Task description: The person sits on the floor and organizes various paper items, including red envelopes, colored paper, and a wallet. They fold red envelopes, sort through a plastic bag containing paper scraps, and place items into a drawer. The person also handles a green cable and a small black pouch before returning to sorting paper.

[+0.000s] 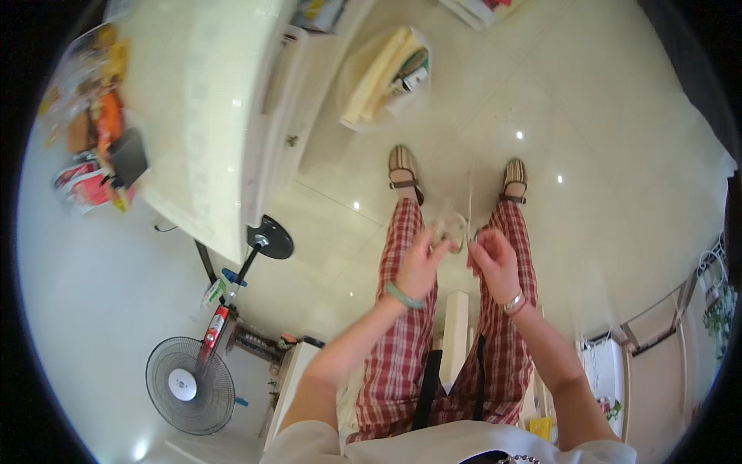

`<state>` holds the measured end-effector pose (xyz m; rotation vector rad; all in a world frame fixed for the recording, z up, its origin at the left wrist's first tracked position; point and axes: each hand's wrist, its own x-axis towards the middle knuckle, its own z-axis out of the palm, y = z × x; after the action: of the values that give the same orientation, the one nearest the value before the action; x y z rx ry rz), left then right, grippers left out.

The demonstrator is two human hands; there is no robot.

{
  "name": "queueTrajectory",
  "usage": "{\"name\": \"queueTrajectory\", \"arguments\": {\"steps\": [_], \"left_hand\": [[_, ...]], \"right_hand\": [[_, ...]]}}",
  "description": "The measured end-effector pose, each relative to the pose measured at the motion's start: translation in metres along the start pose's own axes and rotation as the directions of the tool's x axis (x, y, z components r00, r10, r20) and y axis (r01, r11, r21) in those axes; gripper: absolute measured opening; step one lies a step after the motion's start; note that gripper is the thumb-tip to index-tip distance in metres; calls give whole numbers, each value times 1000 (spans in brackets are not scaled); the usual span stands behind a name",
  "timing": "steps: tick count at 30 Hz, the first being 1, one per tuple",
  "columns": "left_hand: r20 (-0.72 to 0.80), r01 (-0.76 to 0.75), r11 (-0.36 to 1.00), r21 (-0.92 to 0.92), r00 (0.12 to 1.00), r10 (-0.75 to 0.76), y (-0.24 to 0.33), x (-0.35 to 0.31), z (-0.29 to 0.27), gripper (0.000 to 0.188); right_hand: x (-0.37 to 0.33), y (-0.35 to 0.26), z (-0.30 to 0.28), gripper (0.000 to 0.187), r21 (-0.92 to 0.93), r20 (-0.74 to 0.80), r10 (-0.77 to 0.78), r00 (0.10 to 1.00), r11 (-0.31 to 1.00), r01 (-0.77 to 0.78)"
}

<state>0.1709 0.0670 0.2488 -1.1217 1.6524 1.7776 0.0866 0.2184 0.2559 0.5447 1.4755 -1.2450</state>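
My left hand [421, 271], with a green bangle at the wrist, is in front of my legs. Its fingers are closed on a pale, see-through ring-shaped thing [462, 238], blurred and too unclear to name. My right hand [495, 259], wearing a watch, is a short way to the right. Its thumb and fingers are pinched together at the lower end of a thin pale strip [470, 197], which runs away from me above the floor between my feet. Whether the strip joins the ring is unclear.
A white table [193, 100] with a drawer is on the left, packets [85, 182] on its far-left end. Beyond my feet stands an open bag [363, 85] holding yellowish pieces. A fan [182, 384] is at lower left, near a round black base [272, 237].
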Motion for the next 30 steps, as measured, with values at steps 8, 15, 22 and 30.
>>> {"name": "queueTrajectory", "arguments": {"steps": [8,15,22,30], "left_hand": [[217,120,979,-164,973,-82,99,-149,4,29],[316,162,982,-91,940,-126,176,-236,-37,29],[292,8,952,-306,953,86,246,-279,-25,30],[635,-134,990,47,769,74,295,-330,80,22]], "right_hand": [[-144,-90,19,11,181,-34,-206,978,961,208],[-223,-120,5,17,177,-197,-313,929,921,348],[-318,-139,24,37,298,93,-273,958,925,234],[-393,-140,-59,28,737,15,-451,892,608,295]]}}
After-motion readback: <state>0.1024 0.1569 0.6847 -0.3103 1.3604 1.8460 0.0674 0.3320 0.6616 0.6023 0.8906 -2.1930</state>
